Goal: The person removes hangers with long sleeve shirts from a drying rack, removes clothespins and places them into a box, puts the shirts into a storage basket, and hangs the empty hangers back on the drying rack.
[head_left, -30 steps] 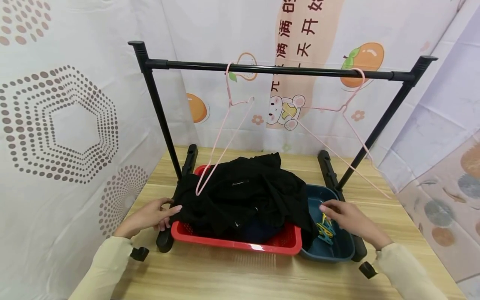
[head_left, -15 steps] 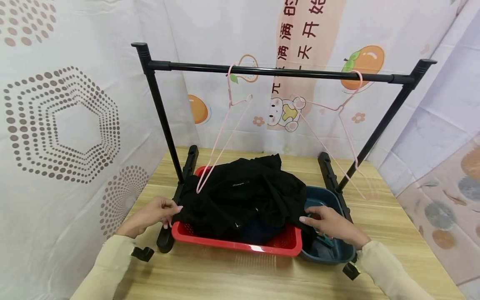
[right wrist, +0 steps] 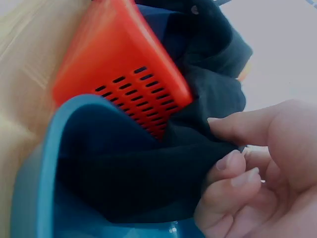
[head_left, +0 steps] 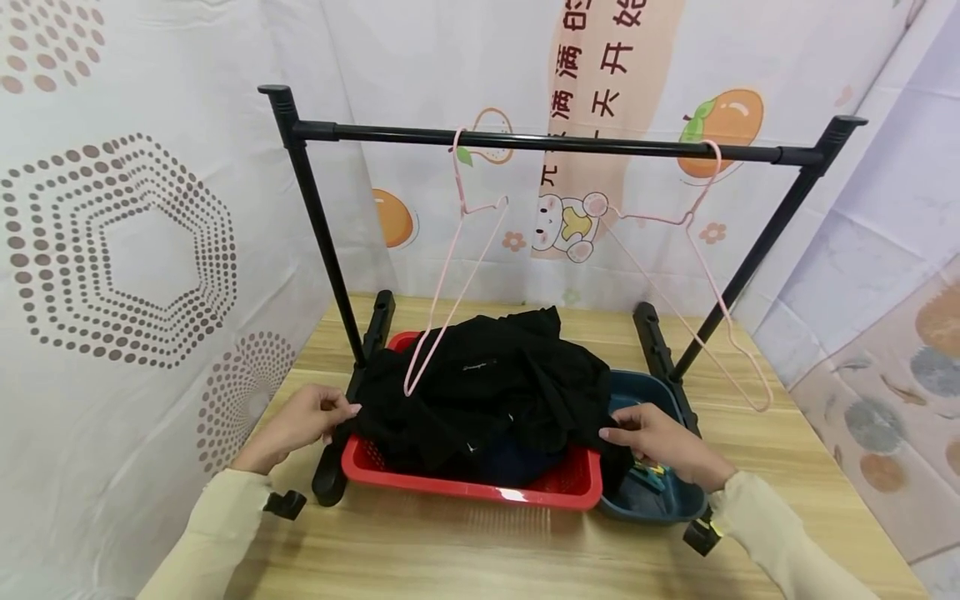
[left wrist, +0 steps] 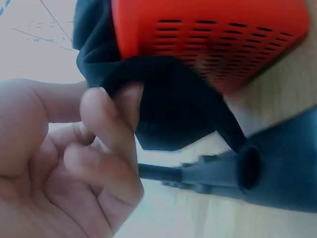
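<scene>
A black garment (head_left: 487, 379) with small white lettering lies heaped over the red basket (head_left: 480, 490). In the head view my left hand (head_left: 303, 421) is at the garment's left end, beyond the basket's left side. The left wrist view shows this left hand (left wrist: 99, 153) pinching a fold of the black cloth between thumb and fingers. My right hand (head_left: 667, 442) holds the opposite end over the blue basin (head_left: 697, 500). Up close in the right wrist view, the right hand (right wrist: 257, 173) grips the cloth between thumb and fingers, and some of it hangs into the basin.
A black rack stands over the basket, its crossbar (head_left: 585, 143) carrying a left pink hanger (head_left: 459, 187) and a right pink hanger (head_left: 705, 190). Yellow and teal clothespins (head_left: 651, 477) lie in the basin, partly hidden. Dark blue cloth (head_left: 517, 462) shows beneath the garment.
My right hand has moved left from above the clothespins and taken hold of the garment's right end. The left hand has shifted slightly at its edge. The right hanger has swung and turned.
</scene>
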A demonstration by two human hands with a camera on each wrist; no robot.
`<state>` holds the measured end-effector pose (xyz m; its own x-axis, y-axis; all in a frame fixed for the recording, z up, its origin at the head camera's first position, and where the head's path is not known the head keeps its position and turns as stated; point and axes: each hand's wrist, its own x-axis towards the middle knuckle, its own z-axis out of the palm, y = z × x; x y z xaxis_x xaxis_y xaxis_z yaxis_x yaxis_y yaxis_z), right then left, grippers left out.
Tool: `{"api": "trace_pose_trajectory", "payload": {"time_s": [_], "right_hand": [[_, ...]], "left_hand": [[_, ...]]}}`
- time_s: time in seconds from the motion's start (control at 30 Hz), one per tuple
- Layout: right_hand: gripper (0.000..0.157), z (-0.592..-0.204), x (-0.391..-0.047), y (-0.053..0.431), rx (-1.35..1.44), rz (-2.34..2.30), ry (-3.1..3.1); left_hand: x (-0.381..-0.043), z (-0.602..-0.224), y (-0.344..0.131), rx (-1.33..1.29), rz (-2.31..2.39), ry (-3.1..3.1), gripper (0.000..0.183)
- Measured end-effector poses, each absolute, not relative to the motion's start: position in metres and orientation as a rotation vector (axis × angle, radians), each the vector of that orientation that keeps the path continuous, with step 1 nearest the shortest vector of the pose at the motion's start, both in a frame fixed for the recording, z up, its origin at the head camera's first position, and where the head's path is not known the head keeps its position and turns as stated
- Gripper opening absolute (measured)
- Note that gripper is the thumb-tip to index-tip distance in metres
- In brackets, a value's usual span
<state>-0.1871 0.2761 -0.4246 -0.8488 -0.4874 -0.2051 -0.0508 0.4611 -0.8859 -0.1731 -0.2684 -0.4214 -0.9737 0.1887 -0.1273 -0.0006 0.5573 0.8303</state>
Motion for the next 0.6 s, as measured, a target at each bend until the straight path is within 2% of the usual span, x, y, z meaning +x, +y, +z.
{"api": "trace_pose_trajectory", "payload": {"time_s": [0.2, 0.33, 0.47, 0.6], "right_hand": [[0.037, -0.399, -0.193, 0.273, -0.414, -1.553, 2.305], [0.032, -0.38, -0.199, 0.261, -0.425, -1.697, 2.305], [0.026, -0.369, -0.199, 0.241, -0.572, -1.703, 2.355], [0.014, -0.364, -0.195, 0.215, -0.82, -1.541, 2.505]], "left_hand": [[-0.174, -0.399, -0.257, 0.197, 1.485, 2.705, 0.027], [-0.175, -0.386, -0.24, 0.324, 1.529, 2.747, 0.023], [-0.173, -0.38, -0.219, 0.517, 1.437, 2.771, 0.016], [-0.169, -0.383, -0.202, 0.697, 1.228, 2.781, 0.009]]}}
